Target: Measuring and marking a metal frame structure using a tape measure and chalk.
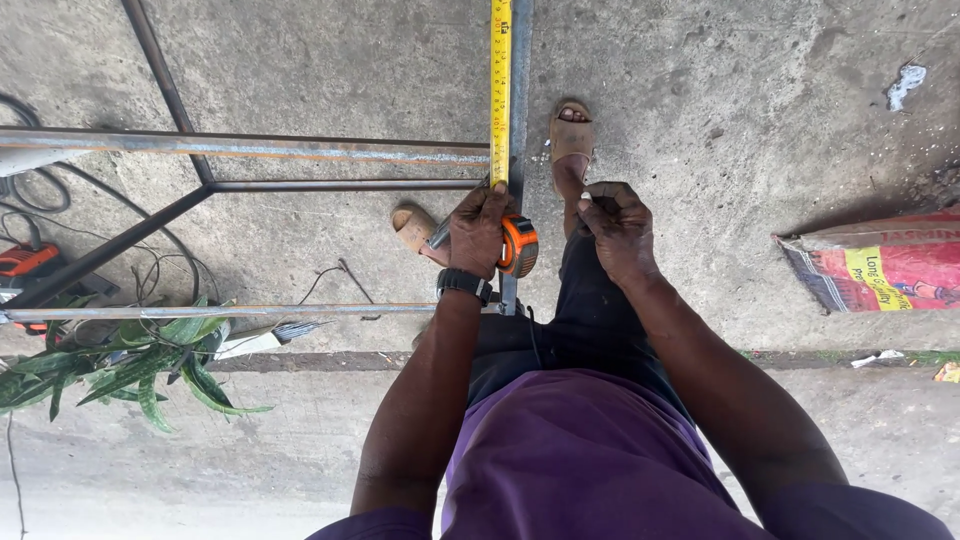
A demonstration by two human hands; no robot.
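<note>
My left hand (478,228) grips an orange and black tape measure (519,246) against an upright steel bar (518,100) of a metal frame. Its yellow tape (500,90) runs up along the bar to the top of the view. A dark pencil-like tool sticks out under the same hand. A black watch (464,284) is on that wrist. My right hand (617,225) hangs just right of the bar with its fingers curled; what it pinches is too small to tell. My sandalled feet (571,140) stand on the concrete below.
Steel frame rails (250,147) run left from the bar, with a thinner rod (220,312) lower down. A green plant (130,365), an orange power tool (25,262) and black cables lie at the left. A red printed sack (880,265) lies at the right.
</note>
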